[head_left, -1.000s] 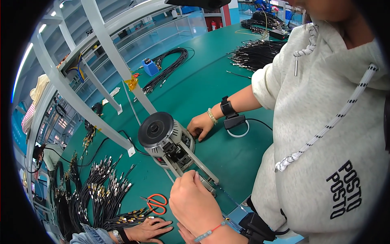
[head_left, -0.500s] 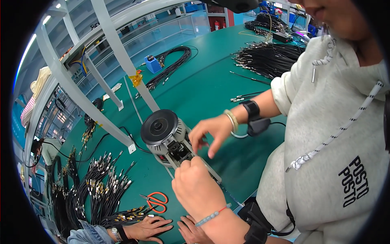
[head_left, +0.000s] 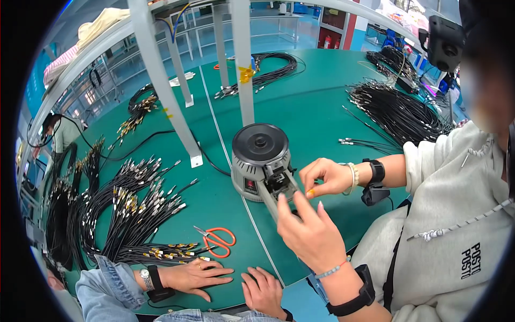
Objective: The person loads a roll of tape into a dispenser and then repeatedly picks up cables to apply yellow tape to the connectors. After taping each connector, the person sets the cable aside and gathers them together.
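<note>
My left hand (head_left: 196, 276) lies palm down on the green table, fingers spread, holding nothing. Right of it, my right hand (head_left: 264, 292) rests flat with its fingers stretched out, also without anything in it. Just above my left hand are orange-handled scissors (head_left: 221, 242). A bundle of black cables (head_left: 161, 252) with metal and yellowish ends reaches close to my left fingers. Farther off stands a grey machine with a round black top (head_left: 260, 144). A co-worker's two hands (head_left: 316, 236) are at its front; a small yellow bit (head_left: 310, 193) shows at one fingertip.
More black cables with metal ends (head_left: 145, 188) lie to the left, and another large bundle (head_left: 397, 112) at the far right. White metal posts (head_left: 244, 70) rise from the table. The co-worker in a grey hoodie (head_left: 456, 214) sits at the right.
The view has swung, so the machine and scissors appear farther right. My hands stay flat on the table and show more fully. The co-worker's near hand has opened its fingers beside the machine.
</note>
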